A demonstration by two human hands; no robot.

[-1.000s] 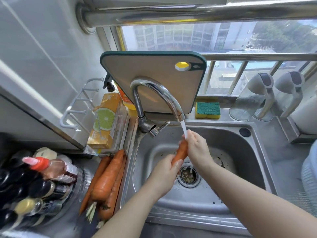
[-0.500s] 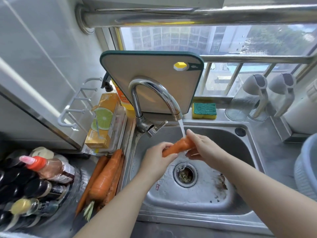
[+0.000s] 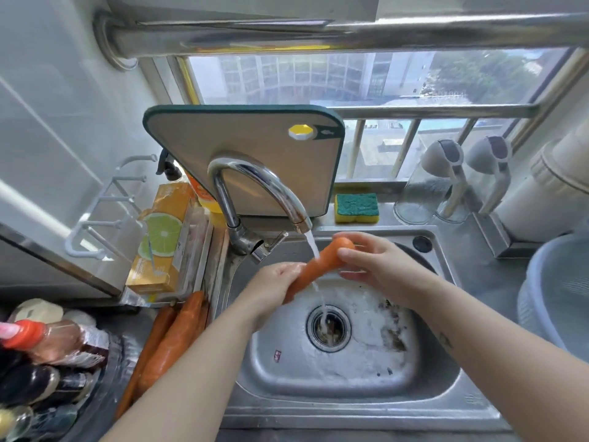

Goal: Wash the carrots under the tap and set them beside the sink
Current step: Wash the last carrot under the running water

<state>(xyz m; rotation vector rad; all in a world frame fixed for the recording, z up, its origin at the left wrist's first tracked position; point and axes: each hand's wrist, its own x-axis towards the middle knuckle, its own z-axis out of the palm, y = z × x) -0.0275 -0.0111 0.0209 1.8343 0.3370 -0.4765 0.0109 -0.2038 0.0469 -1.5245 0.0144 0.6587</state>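
A carrot [image 3: 318, 266] is gripped at both ends by the left hand [image 3: 274, 288] and right hand [image 3: 376, 266], so tap [image 3: 255, 186] water rinses its middle.

The lifted carrot [image 3: 322, 267] is bright orange, like the carrots [image 3: 177, 334] lying aside. The cutting board [image 3: 248, 154] is beige with a dark green rim and yellow knob [image 3: 300, 132]. The sponge [image 3: 356, 207] is green over yellow; the box [image 3: 165, 237] is orange, printed with lime slices.
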